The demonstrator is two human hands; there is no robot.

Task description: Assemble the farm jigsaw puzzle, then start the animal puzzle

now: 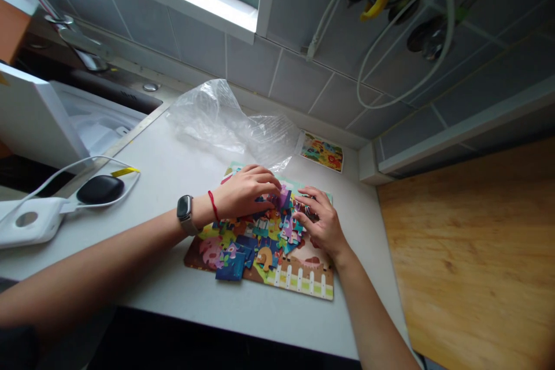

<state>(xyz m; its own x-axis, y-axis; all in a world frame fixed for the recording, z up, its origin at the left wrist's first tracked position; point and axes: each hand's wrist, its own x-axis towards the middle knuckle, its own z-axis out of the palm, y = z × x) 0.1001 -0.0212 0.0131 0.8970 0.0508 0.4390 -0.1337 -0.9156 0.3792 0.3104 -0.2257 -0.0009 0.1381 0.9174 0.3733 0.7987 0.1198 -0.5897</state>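
Note:
A colourful farm-scene puzzle board lies on the white counter, with loose jigsaw pieces heaped over its middle. My left hand, with a watch and a red string at the wrist, is over the upper left of the board, its curled fingers at the heap. On the right side of the heap rests my right hand, fingers bent around some pieces near a purple one. What either hand grips is too small to make out. A dark blue piece sticks out past the board's front edge.
Crumpled clear plastic lies behind the board, beside a small picture card. At the left are a black oval object, a white charger with a cable, and a sink with a tap. A wooden surface is at the right.

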